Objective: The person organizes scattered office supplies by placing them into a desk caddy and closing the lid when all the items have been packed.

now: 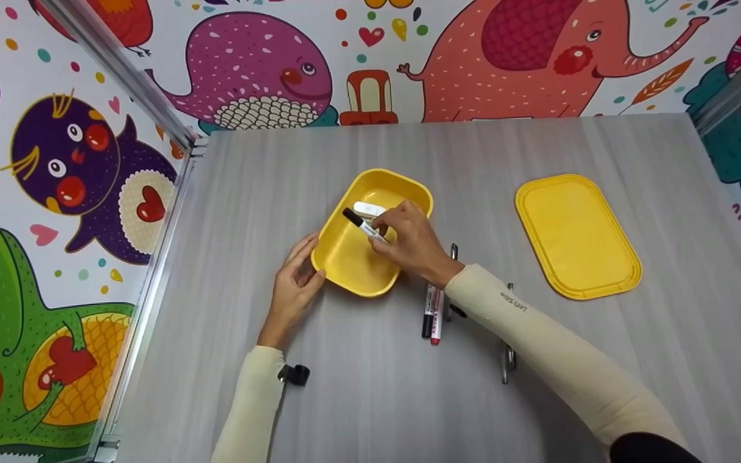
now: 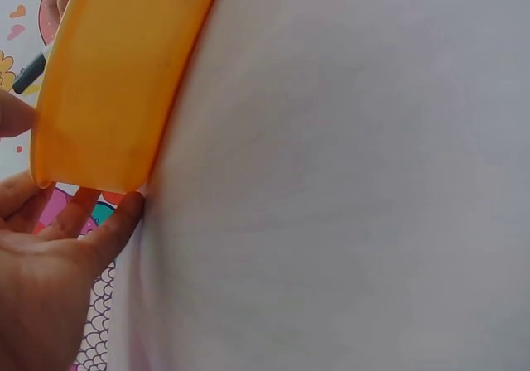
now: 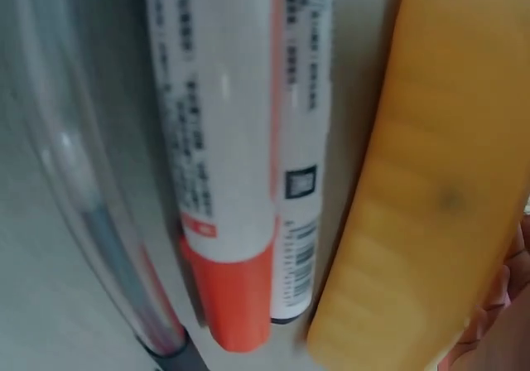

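Note:
A yellow plastic box (image 1: 351, 270) without its lid stands on the table. My left hand (image 1: 293, 286) holds its near left corner, the thumb on one side and the fingers along the other; in the left wrist view the fingertips touch the outer wall of the box (image 2: 116, 81). Over the inside of the box, my right hand (image 1: 412, 241) pinches a white marker (image 1: 361, 224) with a black cap, held tilted. A white item with a rounded end (image 1: 368, 208) lies in the box, partly hidden behind the marker and fingers.
Right of the box lie a red-capped marker (image 1: 436, 318) and a black-capped marker (image 1: 426, 315), beside a pen (image 1: 453, 251) partly under my right forearm. Another pen (image 1: 505, 366) lies nearer. A yellow lid (image 1: 579, 238) rests farther right. Patterned walls border the table.

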`<state>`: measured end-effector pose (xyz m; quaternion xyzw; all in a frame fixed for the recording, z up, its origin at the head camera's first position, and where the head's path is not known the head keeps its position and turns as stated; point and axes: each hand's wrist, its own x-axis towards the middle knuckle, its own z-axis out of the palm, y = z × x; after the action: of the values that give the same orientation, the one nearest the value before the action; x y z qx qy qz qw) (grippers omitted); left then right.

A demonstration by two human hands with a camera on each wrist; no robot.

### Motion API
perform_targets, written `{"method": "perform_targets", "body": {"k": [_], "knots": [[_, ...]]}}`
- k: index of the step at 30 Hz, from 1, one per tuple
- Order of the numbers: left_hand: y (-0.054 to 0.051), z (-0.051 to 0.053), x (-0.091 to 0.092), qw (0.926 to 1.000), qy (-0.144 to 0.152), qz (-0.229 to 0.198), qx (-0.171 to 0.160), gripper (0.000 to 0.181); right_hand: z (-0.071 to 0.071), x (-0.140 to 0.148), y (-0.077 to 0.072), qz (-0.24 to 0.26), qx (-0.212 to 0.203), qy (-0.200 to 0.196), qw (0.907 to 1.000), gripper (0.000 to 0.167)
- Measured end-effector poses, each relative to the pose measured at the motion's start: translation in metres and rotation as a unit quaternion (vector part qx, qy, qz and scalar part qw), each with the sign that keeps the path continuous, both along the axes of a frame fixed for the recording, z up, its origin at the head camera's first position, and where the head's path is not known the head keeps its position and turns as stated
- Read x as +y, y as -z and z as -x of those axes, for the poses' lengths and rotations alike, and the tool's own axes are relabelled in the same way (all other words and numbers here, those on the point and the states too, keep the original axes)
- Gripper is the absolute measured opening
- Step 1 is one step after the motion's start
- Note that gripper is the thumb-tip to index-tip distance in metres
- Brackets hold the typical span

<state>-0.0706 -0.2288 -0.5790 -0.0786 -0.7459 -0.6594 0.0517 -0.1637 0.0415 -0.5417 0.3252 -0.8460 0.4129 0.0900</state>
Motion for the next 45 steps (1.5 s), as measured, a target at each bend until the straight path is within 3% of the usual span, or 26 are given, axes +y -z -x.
{"method": "perform_targets", "body": {"k": [8,14,26,38,41,45], "knots": [[0.002,-0.001,-0.001,1.0000,-0.002,0.002,0.002,0.065,-0.002,-0.009,-0.002,-0.121,-0.020,-0.012,0.9924,0.020],[0.001,-0.001,-0.001,1.0000,-0.003,0.004,-0.002,0.065,-0.003,-0.017,0.000,-0.158,-0.020,-0.011,0.9872,0.022],[-0.001,-0.001,-0.001,1.0000,0.002,0.000,0.009,0.064,0.000,-0.025,-0.001,-0.184,-0.020,-0.002,0.9827,0.016],[0.000,0.000,0.000,0.9999,0.004,-0.001,0.013,0.065,0.002,-0.029,-0.002,-0.228,-0.050,0.035,0.9717,0.021],[-0.001,0.001,0.001,0.9999,0.004,0.003,0.014,0.065,0.001,-0.027,-0.002,-0.214,-0.049,0.035,0.9750,0.022],[-0.001,0.001,0.001,0.9999,0.004,0.004,0.010,0.066,-0.001,-0.021,-0.003,-0.151,-0.035,0.030,0.9874,0.022]]}}
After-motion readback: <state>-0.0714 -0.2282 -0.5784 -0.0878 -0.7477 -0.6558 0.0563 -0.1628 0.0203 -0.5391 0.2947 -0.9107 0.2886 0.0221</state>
